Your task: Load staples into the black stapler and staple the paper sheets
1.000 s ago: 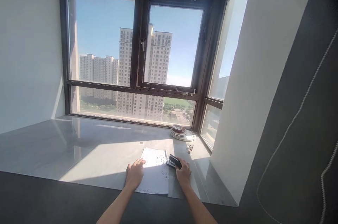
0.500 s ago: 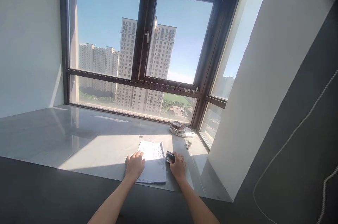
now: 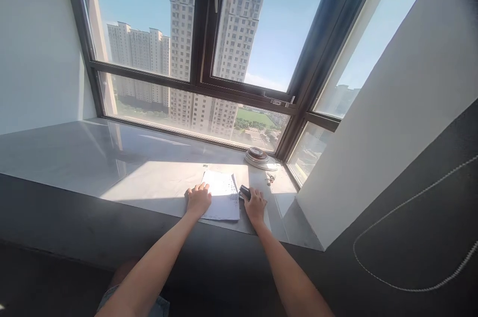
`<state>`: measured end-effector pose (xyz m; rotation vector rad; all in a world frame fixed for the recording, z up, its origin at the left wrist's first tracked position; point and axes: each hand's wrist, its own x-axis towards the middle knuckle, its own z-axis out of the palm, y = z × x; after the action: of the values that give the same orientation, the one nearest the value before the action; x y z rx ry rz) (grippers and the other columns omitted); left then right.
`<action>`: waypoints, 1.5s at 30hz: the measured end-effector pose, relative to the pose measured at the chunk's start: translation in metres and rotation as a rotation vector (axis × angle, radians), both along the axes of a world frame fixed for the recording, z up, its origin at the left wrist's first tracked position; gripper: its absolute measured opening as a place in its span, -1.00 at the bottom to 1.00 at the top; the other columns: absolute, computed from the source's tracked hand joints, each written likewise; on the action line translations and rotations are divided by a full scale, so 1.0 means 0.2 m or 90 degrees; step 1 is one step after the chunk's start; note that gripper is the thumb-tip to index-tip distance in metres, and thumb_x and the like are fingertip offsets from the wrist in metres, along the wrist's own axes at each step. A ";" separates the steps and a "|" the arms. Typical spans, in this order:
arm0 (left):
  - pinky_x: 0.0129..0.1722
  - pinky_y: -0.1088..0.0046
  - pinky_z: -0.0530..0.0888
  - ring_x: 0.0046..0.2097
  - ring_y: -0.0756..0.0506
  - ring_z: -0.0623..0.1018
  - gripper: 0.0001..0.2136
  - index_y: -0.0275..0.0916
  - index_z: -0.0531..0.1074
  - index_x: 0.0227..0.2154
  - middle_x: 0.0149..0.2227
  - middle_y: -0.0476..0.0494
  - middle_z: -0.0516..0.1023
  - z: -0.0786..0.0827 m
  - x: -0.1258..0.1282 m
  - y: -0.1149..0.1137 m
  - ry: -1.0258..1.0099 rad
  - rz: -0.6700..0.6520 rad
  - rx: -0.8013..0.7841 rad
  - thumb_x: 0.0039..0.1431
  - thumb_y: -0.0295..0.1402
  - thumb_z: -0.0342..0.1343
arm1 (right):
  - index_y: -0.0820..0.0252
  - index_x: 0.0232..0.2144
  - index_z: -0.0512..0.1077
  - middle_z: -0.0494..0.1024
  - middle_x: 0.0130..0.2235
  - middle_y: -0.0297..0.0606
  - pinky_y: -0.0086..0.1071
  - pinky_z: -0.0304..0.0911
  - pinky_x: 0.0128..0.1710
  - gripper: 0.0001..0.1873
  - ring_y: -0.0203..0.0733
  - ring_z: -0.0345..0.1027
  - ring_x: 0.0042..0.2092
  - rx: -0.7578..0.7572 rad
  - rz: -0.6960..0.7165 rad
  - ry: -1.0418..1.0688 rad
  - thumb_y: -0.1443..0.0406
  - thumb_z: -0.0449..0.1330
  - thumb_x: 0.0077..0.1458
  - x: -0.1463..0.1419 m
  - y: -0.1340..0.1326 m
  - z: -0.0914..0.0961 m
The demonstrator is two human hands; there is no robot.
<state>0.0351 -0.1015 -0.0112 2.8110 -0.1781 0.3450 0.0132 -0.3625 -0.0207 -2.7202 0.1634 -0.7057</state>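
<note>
A sheaf of white printed paper (image 3: 224, 193) lies on the pale stone window ledge (image 3: 112, 158). My left hand (image 3: 198, 199) rests flat on the paper's left side, fingers stretched forward. My right hand (image 3: 255, 204) is closed over a small black stapler (image 3: 244, 191) that sits against the paper's right edge. Only the stapler's far end shows past my fingers.
A stack of round plates or discs (image 3: 258, 157) stands at the ledge's back right corner, with a small bunch of keys (image 3: 270, 178) beside it. A white wall (image 3: 373, 123) bounds the ledge on the right. Dark window frames run behind. A dark panel runs below the ledge.
The view has tilted downward and pulled back, so more of my forearms and the dark panel show. Both hands stay on the paper and the stapler.
</note>
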 end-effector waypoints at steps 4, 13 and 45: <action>0.34 -0.20 0.25 0.38 -0.37 0.41 -0.55 -0.15 0.50 0.28 0.41 -0.33 0.42 -0.01 0.01 -0.01 -0.022 0.004 0.002 0.45 -0.33 -0.09 | 0.11 0.07 0.49 0.55 0.06 0.08 0.04 0.25 0.07 -0.71 0.29 0.36 0.16 0.017 0.016 -0.012 0.13 0.16 0.43 0.01 -0.01 -0.01; 0.35 -0.23 0.21 0.39 -0.38 0.39 -0.53 -0.19 0.47 0.31 0.43 -0.33 0.39 0.01 -0.01 -0.01 0.000 0.005 -0.018 0.45 -0.33 -0.11 | 0.08 0.05 0.51 0.58 0.03 -0.10 -0.13 0.25 0.05 -0.74 0.13 0.40 0.12 0.004 0.129 0.006 0.14 0.22 0.40 -0.03 0.00 0.03; 0.32 -0.38 0.15 0.40 -0.46 0.33 -0.55 -0.25 0.47 0.28 0.44 -0.41 0.37 0.00 -0.02 -0.03 -0.015 -0.043 -0.008 0.46 -0.34 -0.12 | 0.11 -0.33 0.36 0.50 -0.27 -0.19 -0.26 0.18 -0.07 -0.54 -0.04 0.34 -0.13 0.008 0.093 -0.022 0.15 -0.17 0.56 -0.01 -0.01 0.05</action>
<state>0.0317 -0.1074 -0.0121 2.7814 -0.2750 0.3624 0.0108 -0.3646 -0.0115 -2.6730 -0.0387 -0.7066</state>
